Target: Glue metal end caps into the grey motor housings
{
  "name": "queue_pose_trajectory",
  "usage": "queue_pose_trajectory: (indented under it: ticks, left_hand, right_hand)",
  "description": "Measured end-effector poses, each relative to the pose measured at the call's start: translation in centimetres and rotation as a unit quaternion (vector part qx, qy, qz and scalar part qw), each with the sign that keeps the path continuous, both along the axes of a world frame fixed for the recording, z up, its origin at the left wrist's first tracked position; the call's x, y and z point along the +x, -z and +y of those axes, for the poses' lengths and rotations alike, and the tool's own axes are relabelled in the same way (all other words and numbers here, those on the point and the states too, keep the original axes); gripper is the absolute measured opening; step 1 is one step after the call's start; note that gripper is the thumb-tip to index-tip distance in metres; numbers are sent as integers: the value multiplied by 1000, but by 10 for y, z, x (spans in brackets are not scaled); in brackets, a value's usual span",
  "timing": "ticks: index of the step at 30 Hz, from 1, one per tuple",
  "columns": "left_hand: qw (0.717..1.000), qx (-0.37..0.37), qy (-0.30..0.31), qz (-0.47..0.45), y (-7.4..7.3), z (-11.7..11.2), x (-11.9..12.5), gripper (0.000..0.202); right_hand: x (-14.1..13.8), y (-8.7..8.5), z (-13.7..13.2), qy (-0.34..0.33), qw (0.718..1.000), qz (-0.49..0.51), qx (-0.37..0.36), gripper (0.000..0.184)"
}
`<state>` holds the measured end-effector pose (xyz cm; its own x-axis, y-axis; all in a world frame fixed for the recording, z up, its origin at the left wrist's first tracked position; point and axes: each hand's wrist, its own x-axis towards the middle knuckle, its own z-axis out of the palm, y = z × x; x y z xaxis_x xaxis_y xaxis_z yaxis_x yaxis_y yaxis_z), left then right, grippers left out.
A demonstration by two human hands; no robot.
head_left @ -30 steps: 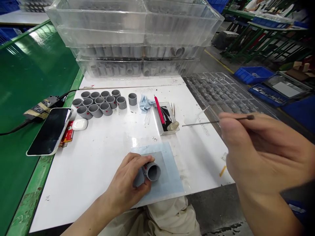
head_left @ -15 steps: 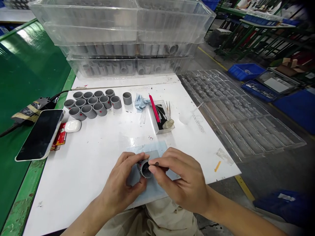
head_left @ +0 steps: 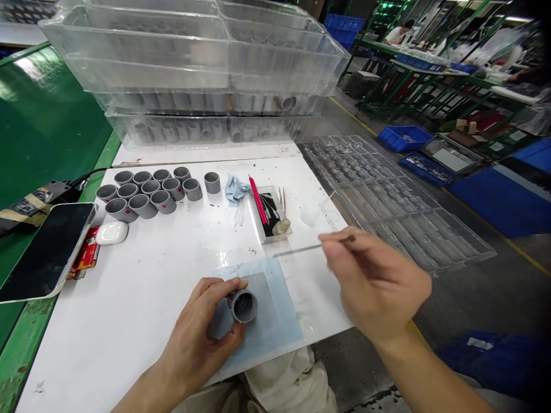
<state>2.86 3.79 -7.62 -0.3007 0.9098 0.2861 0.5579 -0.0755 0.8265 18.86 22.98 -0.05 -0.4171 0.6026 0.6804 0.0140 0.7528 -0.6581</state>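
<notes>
My left hand [head_left: 202, 327] grips a short grey tube [head_left: 244, 307] between thumb and fingers, its open end tilted toward me. Under it lies a light blue sheet [head_left: 286, 310] at the table's front edge. Out to the right, my right hand [head_left: 374, 281] pinches a thin dark metal rod [head_left: 301, 248] whose tip points left, apart from the tube. Beyond the rod stands a small clear box [head_left: 257, 223] holding a red pen-like tool [head_left: 258, 201], tweezers [head_left: 282, 198] and a little glass bottle [head_left: 282, 227].
Several grey tubes [head_left: 143, 205] stand at the back left, near a phone [head_left: 47, 252] and a white case [head_left: 112, 233]. A crumpled blue cloth [head_left: 236, 188] lies by the box. Stacked clear trays [head_left: 150, 74] rise behind. More clear trays [head_left: 413, 212] lie right of the table.
My right hand has drawn the metal rod out of the tube and moved right and up with it. My left hand still holds the tube. The view has shifted a little.
</notes>
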Motion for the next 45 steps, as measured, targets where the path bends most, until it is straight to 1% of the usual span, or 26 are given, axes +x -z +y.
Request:
queue_pose_trajectory:
  ticks: [2,4,6,8,11,13,15,17,18,19,20,21,22,24,25,27,29,31,32,34,36,38,40,42,45]
  left_hand:
    - [999,-14,7,53,-5,-1,0,63]
    - [989,-30,9,142,-13,-2,0,61]
    - [974,-54,4,222,-23,-5,-1,60]
    - [961,-90,-4,261,-30,-9,-4,60]
    - [944,-152,-19,293,-33,-18,-8,60]
    - [931,-185,-20,315,-32,-23,-11,63]
    - [921,-202,-18,334,-32,-25,-12,67]
    - [918,-201,-28,342,-34,-24,-13,67]
    - [921,-197,-33,333,-35,-23,-13,65]
    - [929,-195,-40,313,-36,-22,-14,63]
    - [939,-195,-44,280,-38,-22,-15,61]
    - [950,-200,-51,234,-39,-22,-16,60]
    - [959,-209,-59,180,-41,-22,-18,60]
    - [966,-235,-84,69,-42,-26,-19,59]
    - [965,-245,-97,18,-42,-29,-19,58]
    - [957,-254,-109,-85,-41,-35,-16,57]
    - [944,-250,-104,-191,-38,-39,-12,57]
    - [923,-235,-89,-292,-34,-41,-8,58]
    - [912,-221,-83,-335,-31,-41,-7,58]
    - [893,-183,-67,-405,-27,-41,-5,56]
    - [881,-141,-53,-449,-23,-41,-5,52]
    - [877,-112,-38,-465,-20,-43,-8,46]
    - [881,-98,-30,-462,-18,-45,-11,41]
    - [882,-94,-17,-461,-17,-47,-15,40]
    - [880,-78,0,-468,-13,-48,-17,42]
  right_hand:
    - [-2,0,19,69,996,14,51,18]
    - [-7,3,34,103,991,-4,90,13]
    - [-13,6,42,100,987,-41,117,6]
    - [-18,11,45,80,984,-93,127,3]
    - [-16,21,46,48,975,-191,99,10]
    - [-9,28,49,41,973,-222,48,16]
    - [0,36,55,75,977,-198,-13,24]
    - [7,45,65,145,976,-154,-51,26]
    - [9,50,72,177,972,-145,-57,26]
    - [10,55,79,197,967,-148,-60,34]
    - [9,60,87,197,965,-162,-69,46]
    - [9,64,93,180,963,-181,-85,54]
    - [8,68,100,156,962,-199,-107,54]
    - [6,72,107,117,959,-210,-149,38]
    - [6,72,108,110,960,-198,-161,33]
    - [6,69,104,114,972,-128,-159,35]
    - [7,59,91,100,984,-23,-147,42]
    - [5,46,72,52,987,60,-141,47]
    - [3,39,60,28,986,81,-142,49]
    - [-2,26,37,-21,984,94,-147,50]
    - [-10,17,17,-65,981,103,-149,45]
    - [-19,12,3,-95,979,90,-154,37]
    - [-30,9,-4,-117,977,58,-171,28]
    - [-43,6,-6,-141,969,49,-198,20]
    - [-65,1,-10,-201,946,93,-236,18]
